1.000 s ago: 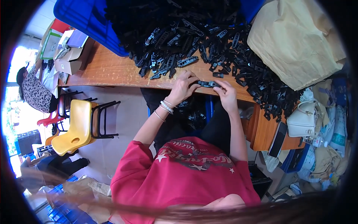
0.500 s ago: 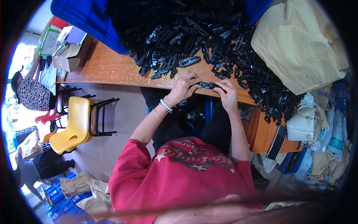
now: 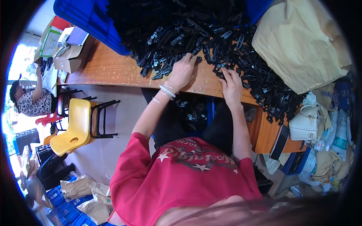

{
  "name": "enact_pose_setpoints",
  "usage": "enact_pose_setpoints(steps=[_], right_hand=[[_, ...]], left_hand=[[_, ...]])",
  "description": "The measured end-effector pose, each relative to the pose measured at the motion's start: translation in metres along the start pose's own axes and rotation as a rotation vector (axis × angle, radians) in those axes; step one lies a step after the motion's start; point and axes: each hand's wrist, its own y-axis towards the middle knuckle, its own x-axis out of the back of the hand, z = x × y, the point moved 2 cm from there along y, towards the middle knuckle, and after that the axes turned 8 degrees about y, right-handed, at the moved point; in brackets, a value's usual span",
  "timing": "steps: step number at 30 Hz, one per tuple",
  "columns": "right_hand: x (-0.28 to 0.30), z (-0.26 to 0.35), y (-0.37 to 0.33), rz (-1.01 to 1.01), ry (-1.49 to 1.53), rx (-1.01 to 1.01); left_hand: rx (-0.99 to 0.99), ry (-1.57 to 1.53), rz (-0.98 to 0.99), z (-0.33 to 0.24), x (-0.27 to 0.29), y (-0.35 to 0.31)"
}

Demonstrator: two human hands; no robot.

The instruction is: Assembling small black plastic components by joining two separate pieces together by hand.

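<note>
Over the front of the wooden table, my left hand [image 3: 182, 72] reaches to the near edge of a heap of black plastic parts [image 3: 169, 41]. Its fingers are curled closed at a long black plastic part [image 3: 199, 59], mostly hidden behind them. My right hand [image 3: 232, 84] is to its right, the fingertips drawn together on a small black plastic part [image 3: 220, 75] at the edge of the small pieces [image 3: 260, 81]. Bare wood lies between the two hands.
A blue bin [image 3: 86, 20] lies tipped behind the heap. Brown paper [image 3: 301, 49] covers the right side, near a white handbag [image 3: 304, 126] and a phone [image 3: 279, 143]. Below the table edge, more black parts [image 3: 192, 113] sit between my legs. A yellow chair [image 3: 77, 122] stands left.
My hands held one black piece together at the table edge; it is out of them now. They have parted and moved forward to the loose parts. At far left, a person has raised an arm.
</note>
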Motion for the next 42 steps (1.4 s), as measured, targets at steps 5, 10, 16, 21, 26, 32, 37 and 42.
enact_pose_setpoints(steps=[5,10,16,21,26,32,37,42], right_hand=[[-0.010,-0.009,0.000,0.101,-0.019,0.012],[-0.009,-0.002,-0.015,0.043,0.606,-0.437],[0.006,-0.003,-0.030,-0.021,0.358,-0.272],[0.010,-0.019,-0.041,0.080,0.126,-0.385],[0.008,-0.008,-0.027,0.118,0.522,-0.424],[0.003,-0.011,-0.028,0.201,0.563,-0.309],[-0.009,0.005,-0.027,0.182,0.570,-0.247],[-0.001,-0.005,-0.029,0.120,0.513,-0.134]], left_hand=[[-0.018,-0.032,0.093,-0.013,-0.010,-0.002],[-0.134,-0.253,0.161,-0.034,-0.003,-0.017],[-0.067,-0.401,0.215,-0.010,-0.030,0.006],[-0.012,-0.086,0.021,-0.022,-0.001,0.000],[-0.022,-0.304,0.081,-0.020,-0.009,-0.033],[-0.054,-0.366,0.074,-0.021,-0.005,-0.035],[-0.090,-0.423,0.074,-0.025,-0.011,-0.040],[-0.056,-0.447,0.081,-0.003,0.007,-0.014]])
